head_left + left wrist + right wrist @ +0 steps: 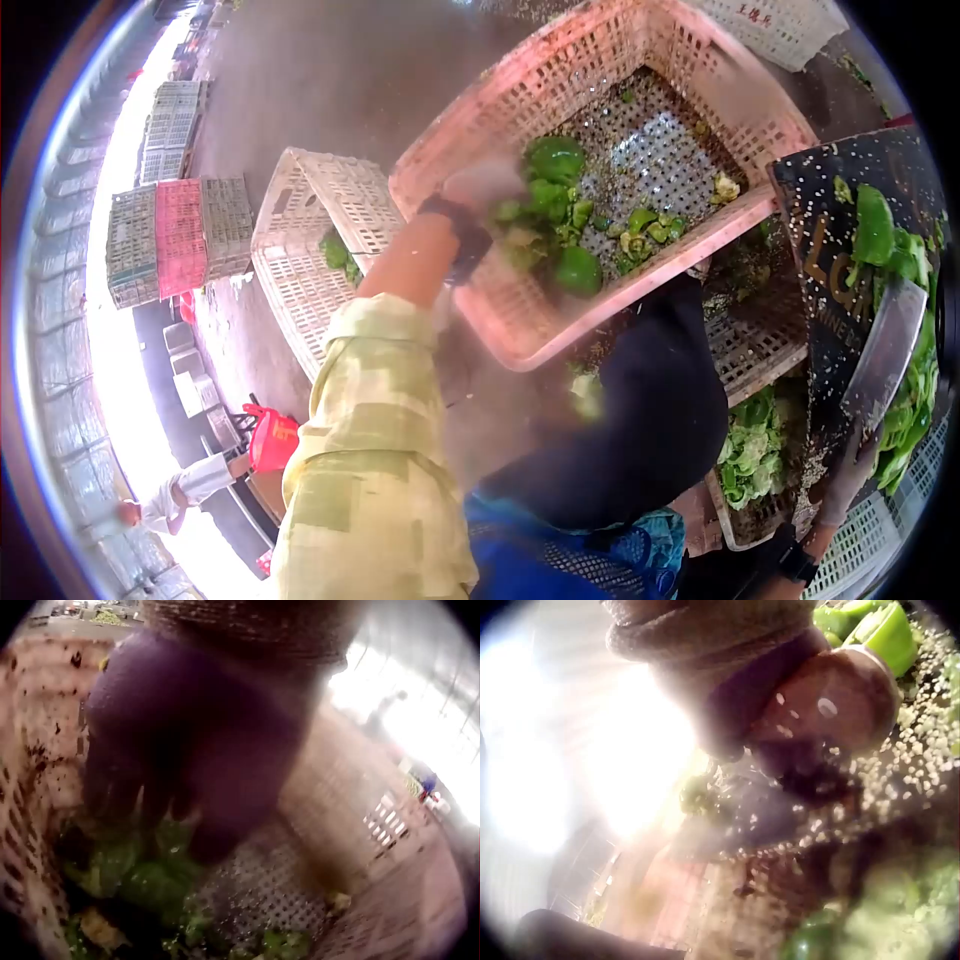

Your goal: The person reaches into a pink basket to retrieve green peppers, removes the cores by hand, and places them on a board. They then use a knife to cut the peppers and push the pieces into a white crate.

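My left hand (pixel 485 185), blurred, reaches over the side of a pink plastic crate (pixel 600 335). In the left wrist view its fingers (pixel 210 840) point down at the green peppers (pixel 161 881) in the crate, straight and slightly spread. Several whole peppers (pixel 578 270) and cut pepper pieces (pixel 650 228) lie on the wet, perforated crate floor. My right hand (pixel 850 470) grips a wide-bladed kitchen knife (pixel 885 340) over a black board (pixel 815 250). Cut green peppers (pixel 875 225) lie beside the blade, and pale seeds (pixel 900 765) are scattered about this hand.
A white crate (pixel 330 200) with green peppers in it stands left of the pink one. Below the board, a crate holds pale green scraps (pixel 752 450). My dark-clothed knee (pixel 640 410) is between crate and board. Stacked crates (pixel 180 240) and another person (pixel 185 490) are farther left.
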A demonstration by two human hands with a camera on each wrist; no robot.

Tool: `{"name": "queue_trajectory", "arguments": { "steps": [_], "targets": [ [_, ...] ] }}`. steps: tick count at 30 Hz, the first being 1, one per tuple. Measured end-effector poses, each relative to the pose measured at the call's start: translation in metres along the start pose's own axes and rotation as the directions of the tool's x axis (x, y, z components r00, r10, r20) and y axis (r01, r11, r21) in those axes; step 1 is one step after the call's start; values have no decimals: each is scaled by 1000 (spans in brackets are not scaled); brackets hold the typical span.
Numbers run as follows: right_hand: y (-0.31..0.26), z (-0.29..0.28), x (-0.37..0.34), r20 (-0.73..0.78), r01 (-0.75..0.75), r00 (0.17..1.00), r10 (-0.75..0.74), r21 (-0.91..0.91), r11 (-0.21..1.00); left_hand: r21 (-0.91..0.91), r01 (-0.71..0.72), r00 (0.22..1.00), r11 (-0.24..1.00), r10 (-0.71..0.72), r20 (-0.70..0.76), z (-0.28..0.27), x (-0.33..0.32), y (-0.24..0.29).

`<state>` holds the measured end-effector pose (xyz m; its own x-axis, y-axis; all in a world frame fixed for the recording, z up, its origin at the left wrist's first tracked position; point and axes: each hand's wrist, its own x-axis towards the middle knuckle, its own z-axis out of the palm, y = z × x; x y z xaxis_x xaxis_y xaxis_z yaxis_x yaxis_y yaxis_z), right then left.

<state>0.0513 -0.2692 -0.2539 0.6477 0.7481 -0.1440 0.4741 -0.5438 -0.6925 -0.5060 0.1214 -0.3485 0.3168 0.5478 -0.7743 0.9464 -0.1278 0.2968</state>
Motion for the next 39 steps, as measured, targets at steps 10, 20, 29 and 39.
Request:
{"name": "queue_trajectory", "arguments": {
  "steps": [10,20,29,39],
  "targets": [
    [-8,-12,-4,5,-277,961,277,6,961,487,-503,862,714,454,226,151,40,51],
    [-5,-8,-9,32,-13,999,23,-275,961,291,-290,956,912,292,36,135,31,78],
    [-76,25,-29,-86,32,996,-17,174,984,-635,-528,849,564,322,-419,-40,-107,217],
    [-104,-28,-91,-57,-143,981,185,427,893,191,-581,772,791,610,-181,83,-124,447]
  ]
}}
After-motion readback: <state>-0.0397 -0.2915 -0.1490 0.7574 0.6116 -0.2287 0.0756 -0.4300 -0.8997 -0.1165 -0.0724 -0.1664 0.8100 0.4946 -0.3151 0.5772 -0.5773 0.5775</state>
